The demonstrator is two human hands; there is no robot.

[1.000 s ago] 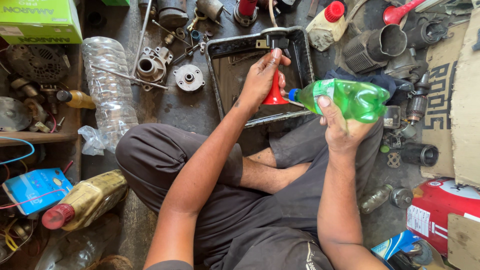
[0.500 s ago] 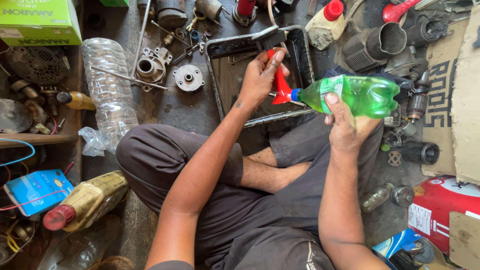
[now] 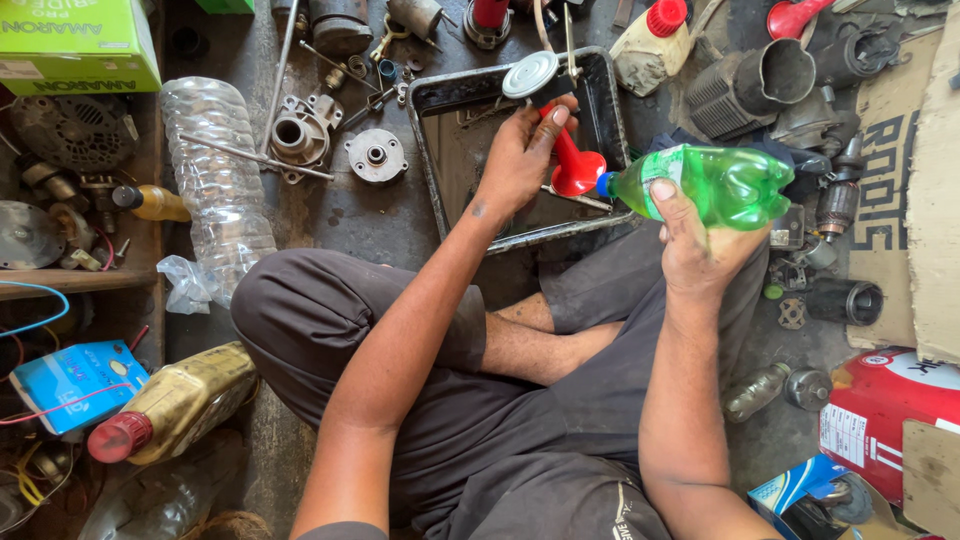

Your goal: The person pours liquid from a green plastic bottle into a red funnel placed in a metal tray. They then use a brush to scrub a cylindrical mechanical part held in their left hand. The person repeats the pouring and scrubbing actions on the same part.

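The left hand point(image 3: 520, 150) is wrapped around a red plastic funnel-shaped part point(image 3: 575, 170) with a round grey metal disc point(image 3: 530, 75) at its far end, and has lifted it higher over the black metal tray point(image 3: 600, 110) than half a second ago. The right hand point(image 3: 700, 240) grips a green plastic bottle point(image 3: 720, 185) lying sideways, its blue neck now pressed against the red flare just right of the left hand's thumb. The work appears to have moved from lining the two up to joining or filling, judged from the contact
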